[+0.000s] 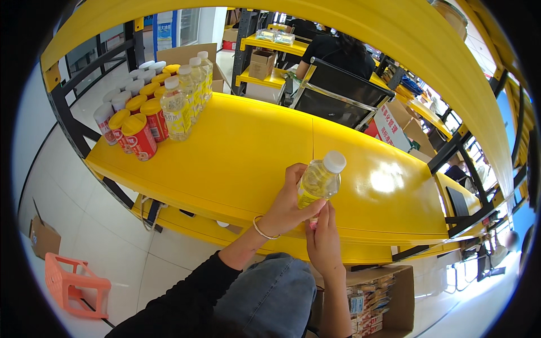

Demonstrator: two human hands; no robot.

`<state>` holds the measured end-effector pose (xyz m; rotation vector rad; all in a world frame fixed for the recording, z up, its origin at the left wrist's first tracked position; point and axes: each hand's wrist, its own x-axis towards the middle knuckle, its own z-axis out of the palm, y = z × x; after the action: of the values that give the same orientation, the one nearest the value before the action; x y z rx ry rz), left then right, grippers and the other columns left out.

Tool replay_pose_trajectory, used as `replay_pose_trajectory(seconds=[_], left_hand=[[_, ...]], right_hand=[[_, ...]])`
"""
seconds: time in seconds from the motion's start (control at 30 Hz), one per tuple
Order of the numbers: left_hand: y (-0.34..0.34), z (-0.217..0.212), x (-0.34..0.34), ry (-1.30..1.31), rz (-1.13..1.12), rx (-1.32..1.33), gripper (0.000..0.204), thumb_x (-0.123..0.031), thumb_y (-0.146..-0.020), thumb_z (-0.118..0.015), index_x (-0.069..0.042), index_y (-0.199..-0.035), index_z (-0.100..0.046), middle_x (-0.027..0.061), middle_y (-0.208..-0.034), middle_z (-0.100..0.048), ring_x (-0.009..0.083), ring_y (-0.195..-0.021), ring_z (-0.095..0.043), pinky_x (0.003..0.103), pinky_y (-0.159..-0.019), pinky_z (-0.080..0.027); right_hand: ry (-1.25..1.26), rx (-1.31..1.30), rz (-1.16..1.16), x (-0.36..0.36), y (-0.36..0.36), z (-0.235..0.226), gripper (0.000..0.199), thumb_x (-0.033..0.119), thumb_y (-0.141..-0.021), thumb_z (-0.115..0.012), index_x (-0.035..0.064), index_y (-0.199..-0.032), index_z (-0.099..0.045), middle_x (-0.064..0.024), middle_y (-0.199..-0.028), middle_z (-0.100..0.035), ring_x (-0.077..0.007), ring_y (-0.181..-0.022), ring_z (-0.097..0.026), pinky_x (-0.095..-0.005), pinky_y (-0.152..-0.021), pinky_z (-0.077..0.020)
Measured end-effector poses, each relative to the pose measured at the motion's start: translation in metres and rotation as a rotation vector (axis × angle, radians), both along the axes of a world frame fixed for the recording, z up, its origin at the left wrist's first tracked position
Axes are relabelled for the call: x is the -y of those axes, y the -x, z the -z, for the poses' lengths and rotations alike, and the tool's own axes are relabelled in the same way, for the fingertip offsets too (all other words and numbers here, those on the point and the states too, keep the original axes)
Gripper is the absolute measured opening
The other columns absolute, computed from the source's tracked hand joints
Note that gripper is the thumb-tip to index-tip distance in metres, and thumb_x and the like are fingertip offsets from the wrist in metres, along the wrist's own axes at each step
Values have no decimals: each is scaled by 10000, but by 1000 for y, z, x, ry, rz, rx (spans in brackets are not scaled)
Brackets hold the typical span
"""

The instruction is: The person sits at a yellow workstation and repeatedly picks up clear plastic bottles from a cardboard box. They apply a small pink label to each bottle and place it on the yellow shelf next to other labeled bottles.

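Just one view here, a fisheye cam worn on the person's head, looking steeply down and forward over a yellow shelf [236, 146]. It sits close: the left hand [287, 205] and right hand [324, 236] land near the middle, forearms coming in from the bottom edge. Straight edges bend hard toward the rim, and the yellow beam [315, 28] overhead arcs across the top. There's no second view for it to overlap with.

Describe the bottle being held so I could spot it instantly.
On the long yellow shelf, near its front edge, the left hand grips a clear plastic bottle of yellow drink with a white cap. Unlike the bottles grouped at the far left, it is alone.
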<state>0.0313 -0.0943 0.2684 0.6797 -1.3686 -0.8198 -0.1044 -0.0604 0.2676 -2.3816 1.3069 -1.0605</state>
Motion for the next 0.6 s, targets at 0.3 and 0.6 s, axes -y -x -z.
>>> replay_pose_trajectory(seconds=[0.3,0.6], left_hand=[[-7,4,-1,-9,-84,135,687,-270,-719,-767,-32,-1188,-325,123,-1101,-419,233,-1060,-457,340,-917,-383],[-4,-5,-6,-33,29,-45,672,-217,-791,-686,-46,-1321,-311,161,-1262,-410,263,-1199,-407,360,-1011,-323]], right_hand=[[-137,-475,-72,-34,24,-61,338,-31,-770,-503,-22,-1108,-513,-199,-1145,-515,-353,-1009,-534,-417,-833,-460],[249,117,104,0,15,-99,489,-42,-823,-444,-3,-1307,-384,-227,-1282,-424,-410,-1160,-447,-413,-946,-403]])
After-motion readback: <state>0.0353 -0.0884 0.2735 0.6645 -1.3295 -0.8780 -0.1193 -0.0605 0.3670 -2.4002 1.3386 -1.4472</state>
